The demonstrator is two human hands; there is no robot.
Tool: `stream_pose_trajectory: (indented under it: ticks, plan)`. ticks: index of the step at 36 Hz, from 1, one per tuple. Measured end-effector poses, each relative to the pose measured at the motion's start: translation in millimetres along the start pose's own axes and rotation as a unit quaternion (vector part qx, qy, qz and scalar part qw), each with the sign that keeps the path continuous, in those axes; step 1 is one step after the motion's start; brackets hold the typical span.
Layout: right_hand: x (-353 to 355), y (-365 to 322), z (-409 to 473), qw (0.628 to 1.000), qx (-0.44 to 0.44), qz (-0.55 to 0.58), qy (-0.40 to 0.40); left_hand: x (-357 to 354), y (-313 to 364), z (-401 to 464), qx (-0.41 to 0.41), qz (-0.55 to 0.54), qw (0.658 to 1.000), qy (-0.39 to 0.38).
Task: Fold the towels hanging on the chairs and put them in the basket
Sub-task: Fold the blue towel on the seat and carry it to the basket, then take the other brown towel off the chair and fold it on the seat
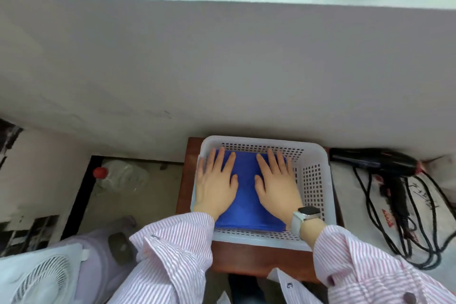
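at the far left, low in our view, a white fan (pixel 42 279) sits by our knee, and beyond it a clear plastic bottle (pixel 118 176) with a red cap lies on the floor. next comes the small reddish-brown desk (pixel 246 258), and the white perforated basket (pixel 314 175) covers most of its top, reaching back to the far edge by the grey wall. the folded blue towel (pixel 246 195) lies flat on the basket's bottom. our left hand (pixel 216 184) rests on the towel's left half, fingers straight and spread, palm down, its little finger against the basket's left wall. our right hand (pixel 277 184) lies the same way on the right half, flat and spread, with a white watch (pixel 306 217) on the wrist. both sleeves are pink-striped. off the desk's right edge a black hair dryer (pixel 377 161) lies with its cord (pixel 399 227) looped over a white printed bag (pixel 365 210).
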State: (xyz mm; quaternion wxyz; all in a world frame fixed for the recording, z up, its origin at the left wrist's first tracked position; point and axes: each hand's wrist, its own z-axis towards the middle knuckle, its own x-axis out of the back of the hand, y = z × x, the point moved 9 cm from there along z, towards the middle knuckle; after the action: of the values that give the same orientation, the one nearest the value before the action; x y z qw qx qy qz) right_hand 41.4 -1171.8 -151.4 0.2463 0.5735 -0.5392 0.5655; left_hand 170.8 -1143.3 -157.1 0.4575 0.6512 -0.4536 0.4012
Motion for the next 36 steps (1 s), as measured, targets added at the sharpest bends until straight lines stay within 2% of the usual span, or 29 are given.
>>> stream_pose_trajectory:
  ticks: [3, 5, 8, 12, 16, 20, 27, 36]
  plan:
    - [30.3, -14.1, -5.4, 0.997, -0.044, 0.035, 0.047, 30.9, -18.3, -22.3, 0.064, -0.091, 0.993, 0.045]
    - [49.8, -38.9, -13.0, 0.994, -0.025, 0.076, 0.075, 56.5, -31.7, -43.2, 0.09, -0.136, 0.983, 0.079]
    - [63.2, -92.3, -33.5, 0.99, 0.038, 0.129, 0.041, 92.4, -60.0, -85.1, 0.118, -0.161, 0.973, 0.114]
    - [69.0, -175.6, -77.3, 0.981, 0.134, 0.137, 0.005, 138.1, -106.3, -168.9, 0.165, -0.175, 0.955, 0.174]
    - [63.2, -266.2, -143.4, 0.965, 0.225, 0.132, -0.015, 167.1, -153.8, -286.6, 0.234, -0.171, 0.928, 0.233]
    - [41.4, -358.7, -243.7, 0.938, 0.32, 0.122, -0.053, 163.7, -202.5, -436.9, 0.315, -0.169, 0.893, 0.273]
    - [-39.9, -493.4, -452.2, 0.856, 0.476, 0.085, -0.183, 122.9, -251.0, -713.4, 0.461, -0.186, 0.791, 0.356]
    - [-135.8, -599.0, -709.8, 0.696, 0.65, -0.022, -0.305, 63.5, -231.7, -1004.8, 0.633, -0.134, 0.632, 0.426]
